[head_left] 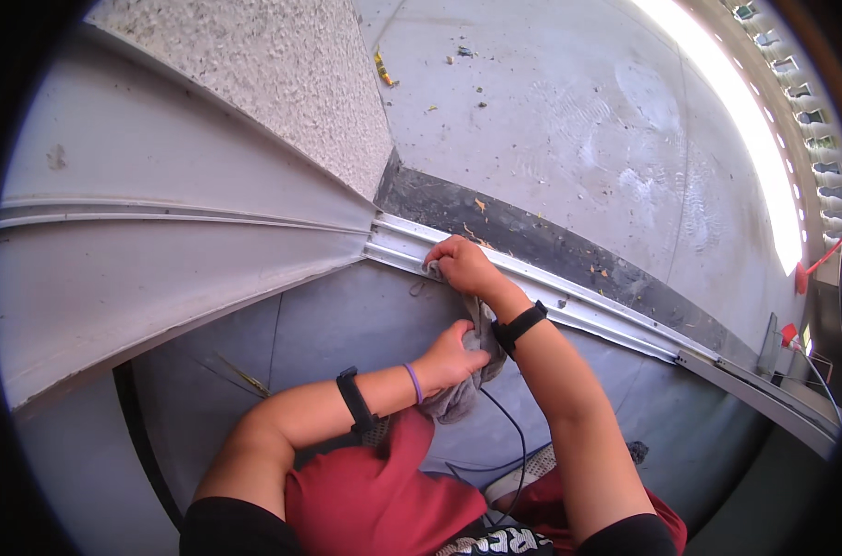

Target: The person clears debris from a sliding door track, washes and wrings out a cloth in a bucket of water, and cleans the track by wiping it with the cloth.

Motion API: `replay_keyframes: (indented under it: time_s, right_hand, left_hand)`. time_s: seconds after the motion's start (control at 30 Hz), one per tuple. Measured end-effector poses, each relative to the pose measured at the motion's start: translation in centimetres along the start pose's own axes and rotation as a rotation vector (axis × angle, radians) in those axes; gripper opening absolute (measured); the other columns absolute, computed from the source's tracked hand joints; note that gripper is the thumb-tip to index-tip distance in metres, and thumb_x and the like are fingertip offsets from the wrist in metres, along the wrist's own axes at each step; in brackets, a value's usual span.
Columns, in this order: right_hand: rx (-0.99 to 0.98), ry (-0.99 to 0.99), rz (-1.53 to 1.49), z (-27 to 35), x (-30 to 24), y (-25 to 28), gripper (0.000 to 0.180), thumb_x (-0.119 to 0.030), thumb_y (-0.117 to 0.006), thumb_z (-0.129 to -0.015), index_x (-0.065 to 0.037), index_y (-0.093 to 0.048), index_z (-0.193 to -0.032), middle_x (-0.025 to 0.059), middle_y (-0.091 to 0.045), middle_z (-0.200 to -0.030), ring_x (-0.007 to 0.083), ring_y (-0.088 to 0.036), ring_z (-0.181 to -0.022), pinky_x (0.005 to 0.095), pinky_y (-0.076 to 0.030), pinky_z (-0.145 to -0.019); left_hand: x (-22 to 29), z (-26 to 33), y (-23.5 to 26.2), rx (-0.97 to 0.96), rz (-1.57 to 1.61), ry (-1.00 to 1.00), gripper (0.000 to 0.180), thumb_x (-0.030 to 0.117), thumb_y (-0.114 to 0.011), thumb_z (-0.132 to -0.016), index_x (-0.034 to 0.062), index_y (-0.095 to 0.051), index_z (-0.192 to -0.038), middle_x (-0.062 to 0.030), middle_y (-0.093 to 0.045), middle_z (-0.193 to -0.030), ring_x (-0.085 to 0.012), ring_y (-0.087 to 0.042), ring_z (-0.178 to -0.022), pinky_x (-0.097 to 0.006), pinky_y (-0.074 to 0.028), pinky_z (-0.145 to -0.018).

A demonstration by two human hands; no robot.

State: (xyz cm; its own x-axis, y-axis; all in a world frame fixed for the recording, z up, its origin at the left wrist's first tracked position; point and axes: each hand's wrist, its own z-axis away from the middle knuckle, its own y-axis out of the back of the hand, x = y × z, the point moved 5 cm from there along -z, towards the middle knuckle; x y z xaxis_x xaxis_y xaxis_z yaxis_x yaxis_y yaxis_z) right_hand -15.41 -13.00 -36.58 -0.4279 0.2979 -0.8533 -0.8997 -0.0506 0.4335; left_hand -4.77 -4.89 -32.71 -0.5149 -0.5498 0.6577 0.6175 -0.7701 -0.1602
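Observation:
A grey cloth (456,400) hangs bunched between my two hands. My right hand (465,266) is closed on one end of it, pressing that end against the white metal sliding-door track (569,304) close to the wall corner. Lower down, my left hand (451,360) grips the cloth's main bundle, thumb toward the right. Both wrists wear black bands, and a purple band circles the left one. My right fingertips and part of the track beneath them are hidden by the hand.
A white door frame (189,222) rises at the left beside a rough textured wall (282,83). Past the track run a dark stone strip (541,236) with dry leaf bits and a dusty pale floor (551,111). A black cable (514,422) lies near my shoes. Red-tipped items stand far right.

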Motion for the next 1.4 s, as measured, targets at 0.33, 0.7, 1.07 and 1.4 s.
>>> replay_keyframes:
  time_s: [0.33, 0.7, 1.07, 1.4]
  right_hand:
    - [0.060, 0.129, 0.651, 1.8, -2.1, -1.9, 0.013, -0.013, -0.057, -0.074, -0.009, -0.056, -0.086, 0.0094, -0.056, -0.081, 0.0266, -0.057, -0.084, 0.0375, -0.049, -0.070]
    - [0.023, 0.174, 0.339, 0.7, -0.9, -2.1, 0.010, -0.013, -0.051, -0.081, -0.007, -0.058, -0.085, 0.0147, -0.056, -0.080, 0.0341, -0.055, -0.081, 0.0412, -0.048, -0.070]
    - [-0.113, 0.329, 0.561, 0.7, -2.2, -1.4, 0.022, -0.012, -0.053, -0.075, -0.011, -0.061, -0.096, 0.0110, -0.053, -0.088, 0.0265, -0.055, -0.088, 0.0373, -0.048, -0.074]
    - [-0.479, -0.051, 0.777, 1.3, -3.4, -1.6, 0.035, -0.013, -0.049, -0.082, -0.020, -0.056, -0.116, 0.0118, -0.054, -0.099, 0.0279, -0.059, -0.093, 0.0370, -0.050, -0.075]
  left_hand:
    - [-0.9, -0.3, 0.1, -0.026, 0.170, -0.014, 0.060, 0.008, -0.062, -0.069, -0.0084, -0.039, -0.122, -0.0156, -0.051, -0.115, -0.0204, -0.050, -0.106, -0.028, -0.041, -0.089]
    - [0.2, 0.0, 0.4, -0.043, 0.139, -0.018, 0.057, 0.008, -0.062, -0.070, -0.0076, -0.041, -0.120, -0.0144, -0.052, -0.112, -0.0198, -0.050, -0.105, -0.027, -0.041, -0.089]
    - [-2.1, -0.7, 1.7, -0.003, 0.179, -0.001, 0.054, 0.007, -0.062, -0.074, -0.0058, -0.039, -0.120, -0.0122, -0.054, -0.107, -0.0164, -0.054, -0.097, -0.028, -0.046, -0.081]
    - [-1.4, -1.2, 1.1, 0.024, 0.121, -0.112, 0.053, 0.007, -0.066, -0.071, -0.0049, -0.045, -0.118, -0.0114, -0.054, -0.111, -0.0171, -0.053, -0.101, -0.028, -0.043, -0.087]
